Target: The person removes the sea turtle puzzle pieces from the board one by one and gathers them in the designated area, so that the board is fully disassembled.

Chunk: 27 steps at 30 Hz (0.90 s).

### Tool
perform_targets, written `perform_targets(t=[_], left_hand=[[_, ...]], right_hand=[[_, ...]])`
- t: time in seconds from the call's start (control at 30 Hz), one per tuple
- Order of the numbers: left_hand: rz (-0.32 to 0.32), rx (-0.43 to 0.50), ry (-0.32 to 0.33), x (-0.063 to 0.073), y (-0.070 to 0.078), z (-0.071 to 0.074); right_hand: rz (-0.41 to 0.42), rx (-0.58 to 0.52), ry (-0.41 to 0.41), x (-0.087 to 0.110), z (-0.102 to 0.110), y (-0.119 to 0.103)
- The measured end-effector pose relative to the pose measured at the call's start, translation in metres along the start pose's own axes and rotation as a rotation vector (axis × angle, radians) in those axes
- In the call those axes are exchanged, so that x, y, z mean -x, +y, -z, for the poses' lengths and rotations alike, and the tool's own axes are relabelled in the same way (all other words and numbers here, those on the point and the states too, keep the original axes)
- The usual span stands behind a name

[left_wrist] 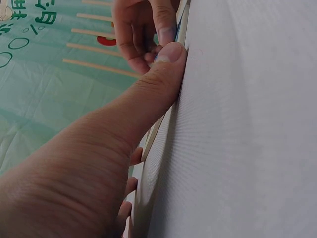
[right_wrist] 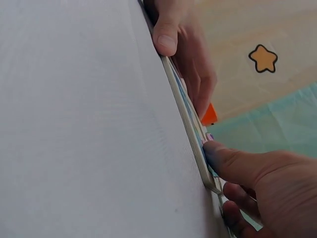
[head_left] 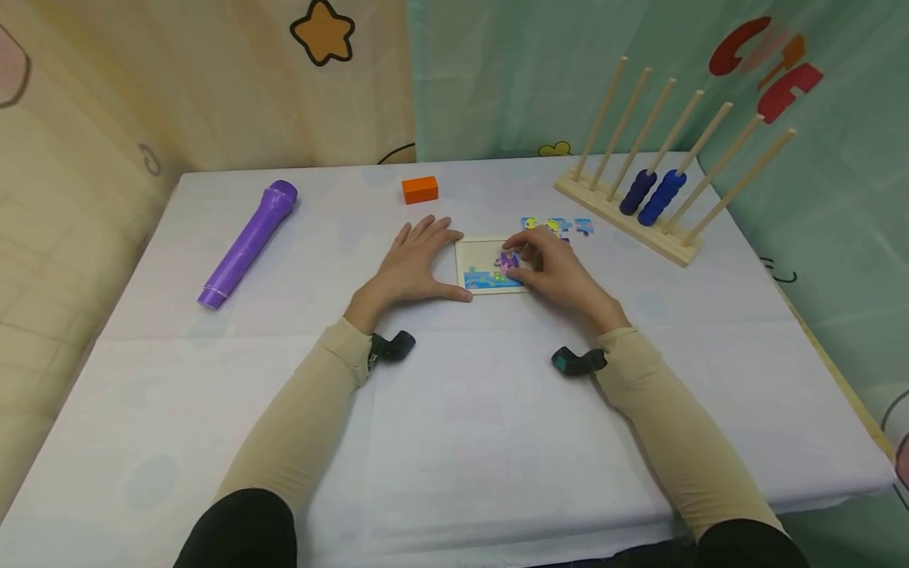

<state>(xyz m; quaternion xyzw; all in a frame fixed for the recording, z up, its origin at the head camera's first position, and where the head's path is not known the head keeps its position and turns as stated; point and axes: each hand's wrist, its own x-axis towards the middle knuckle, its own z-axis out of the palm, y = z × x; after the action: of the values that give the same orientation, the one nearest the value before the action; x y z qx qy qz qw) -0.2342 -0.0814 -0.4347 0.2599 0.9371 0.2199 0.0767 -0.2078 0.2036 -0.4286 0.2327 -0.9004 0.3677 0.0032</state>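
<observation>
The right hand [head_left: 557,272] pinches a purple puzzle piece [head_left: 506,262] between curled fingers and thumb, at the right part of a shallow framed board [head_left: 477,255]. The left hand [head_left: 414,264] lies spread at the board's left side — fingers loose, gripping nothing, thumb along its near left corner. Just beyond the right hand sit loose pieces [head_left: 584,226]; farther out, an orange block [head_left: 420,190], a purple tube [head_left: 248,244] and — at right — a pegged wooden rack [head_left: 596,203].

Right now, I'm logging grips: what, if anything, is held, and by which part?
The right hand appears to pinch a purple puzzle piece by its edges; exact contact is unclear. The left hand rests against the board, fingers spread.
</observation>
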Motion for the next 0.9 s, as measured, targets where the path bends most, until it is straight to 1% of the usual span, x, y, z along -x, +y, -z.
perform_targets(t=[0.17,0.27,0.37,0.5,0.6,0.77,0.9], left_hand=[[-0.004,0.007,0.001,0.000,0.002,0.002],[-0.001,0.010,0.001,0.001,0.002,0.003],[0.004,0.004,-0.005,0.001,0.002,0.003],[0.003,0.001,-0.010,0.001,0.001,0.003],[0.003,0.005,-0.008,0.001,0.000,0.002],[-0.002,0.007,-0.006,0.000,-0.001,0.000],[-0.006,0.006,0.001,0.000,-0.001,0.000]], right_hand=[[0.031,-0.039,0.122,0.003,-0.005,0.000],[0.021,-0.096,0.186,0.006,-0.010,0.000],[0.006,-0.125,0.227,0.009,-0.014,0.000],[0.009,-0.116,0.257,0.010,-0.017,0.002],[0.006,-0.107,0.261,0.011,-0.018,0.003],[-0.013,-0.100,0.257,0.013,-0.018,0.004],[-0.049,-0.131,0.264,0.013,-0.017,0.002]])
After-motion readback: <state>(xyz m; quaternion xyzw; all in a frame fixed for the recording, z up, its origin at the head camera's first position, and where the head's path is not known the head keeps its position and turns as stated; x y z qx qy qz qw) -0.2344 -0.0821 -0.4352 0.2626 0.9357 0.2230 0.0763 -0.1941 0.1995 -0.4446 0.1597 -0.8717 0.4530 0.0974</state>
